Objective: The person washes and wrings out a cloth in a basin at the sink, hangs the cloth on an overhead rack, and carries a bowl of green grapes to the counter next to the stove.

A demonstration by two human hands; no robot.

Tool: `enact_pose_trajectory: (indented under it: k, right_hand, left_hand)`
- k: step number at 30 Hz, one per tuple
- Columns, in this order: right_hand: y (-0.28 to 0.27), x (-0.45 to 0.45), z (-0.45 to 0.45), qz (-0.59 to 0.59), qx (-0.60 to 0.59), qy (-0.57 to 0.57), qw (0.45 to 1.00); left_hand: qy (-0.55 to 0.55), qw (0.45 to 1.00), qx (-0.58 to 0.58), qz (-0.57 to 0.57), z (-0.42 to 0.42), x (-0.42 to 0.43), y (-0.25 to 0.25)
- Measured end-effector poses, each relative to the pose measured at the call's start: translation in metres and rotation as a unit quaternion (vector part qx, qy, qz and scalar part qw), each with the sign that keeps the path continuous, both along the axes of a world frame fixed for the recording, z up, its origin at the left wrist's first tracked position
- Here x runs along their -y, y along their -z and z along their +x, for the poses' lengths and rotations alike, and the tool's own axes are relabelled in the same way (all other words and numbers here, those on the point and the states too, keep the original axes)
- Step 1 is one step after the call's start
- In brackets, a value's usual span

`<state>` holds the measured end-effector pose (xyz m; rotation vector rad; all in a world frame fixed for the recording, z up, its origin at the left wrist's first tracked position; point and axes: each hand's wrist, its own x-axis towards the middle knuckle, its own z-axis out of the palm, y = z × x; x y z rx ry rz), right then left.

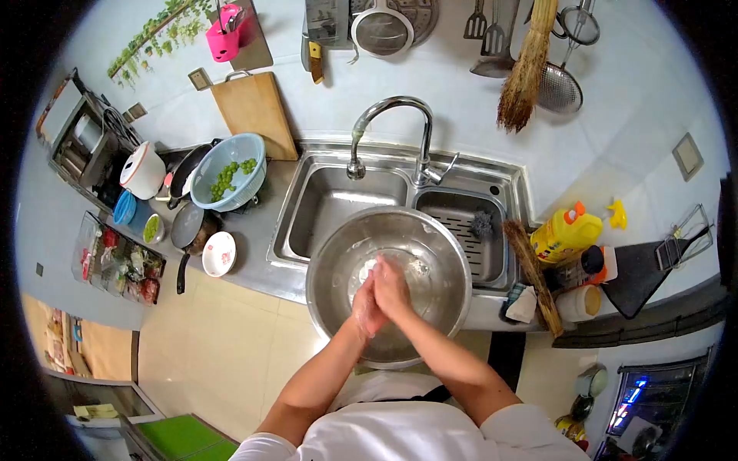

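Note:
My left hand [369, 309] and my right hand [392, 289] are pressed palm to palm over a large stainless steel bowl [327, 265]. Both look wet, with fingers together and curled against each other. Whatever may lie between them is hidden. Just beyond the fingertips, a small whitish patch [367, 270] shows inside the bowl; I cannot tell whether it is foam or an object. The bowl rests on the front of the double sink [350, 184], overlapping its near edge.
A curved faucet [393, 102] stands behind the bowl. On the left counter are a blue basket [211, 198] of green fruit, a white bowl [220, 254] and a frying pan [188, 223]. Yellow bottles [565, 234] and a bundled-twig brush [530, 269] stand right. A cutting board [257, 115] leans behind.

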<state>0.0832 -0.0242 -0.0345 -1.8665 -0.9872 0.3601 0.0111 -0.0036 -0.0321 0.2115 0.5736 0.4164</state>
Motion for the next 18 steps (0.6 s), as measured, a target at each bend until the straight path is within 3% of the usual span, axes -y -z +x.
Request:
enact_pose_trajectory:
  k: [2, 3, 4, 6, 7, 8, 10, 12, 13, 14, 16, 18]
  right_hand:
    - [-0.005, 0.009, -0.032, 0.048, 0.063, -0.043, 0.996]
    - [0.02, 0.009, -0.042, -0.163, 0.022, -0.154, 0.974]
    - [0.015, 0.004, -0.041, -0.161, 0.022, -0.153, 0.975]
    - [0.005, -0.009, -0.037, -0.002, 0.028, 0.006, 1.0]
    - [0.011, -0.014, -0.017, -0.065, -0.117, -0.013, 0.991]
    - [-0.008, -0.019, -0.004, -0.107, -0.181, 0.036, 0.977]
    - [0.012, -0.018, 0.006, -0.099, 0.091, -0.03, 0.99]
    - [0.017, -0.011, -0.013, -0.074, -0.059, -0.017, 0.995]
    - [-0.023, -0.001, -0.031, -0.102, -0.076, -0.025, 0.992]
    - [-0.021, 0.001, -0.032, -0.105, -0.077, -0.027, 0.991]
    - [-0.008, -0.003, -0.027, -0.1, -0.045, -0.035, 0.993]
    - [0.005, -0.008, -0.017, -0.092, -0.013, -0.04, 0.995]
  left_hand:
    - [-0.028, 0.996, 0.079, 0.028, -0.012, -0.018, 0.031]
    - [-0.016, 0.984, 0.165, 0.068, -0.014, -0.041, 0.066]
    - [-0.015, 0.984, 0.166, 0.07, -0.014, -0.041, 0.067]
    - [-0.006, 0.96, 0.281, -0.016, -0.015, -0.035, 0.07]
    - [-0.011, 1.0, -0.012, 0.02, -0.01, -0.014, 0.002]
    - [-0.015, 1.0, 0.012, 0.01, -0.006, -0.002, -0.015]
    - [-0.01, 0.999, -0.008, 0.029, -0.005, 0.001, -0.022]
    - [-0.011, 0.999, -0.011, 0.044, -0.007, -0.011, -0.007]
    - [-0.014, 0.998, -0.018, 0.055, -0.01, -0.019, 0.013]
    - [0.004, 0.981, 0.153, 0.115, -0.012, -0.035, 0.064]
    - [-0.118, 0.992, 0.032, 0.022, -0.009, -0.021, 0.022]
    - [-0.066, 0.998, 0.014, 0.013, -0.01, -0.011, 0.003]
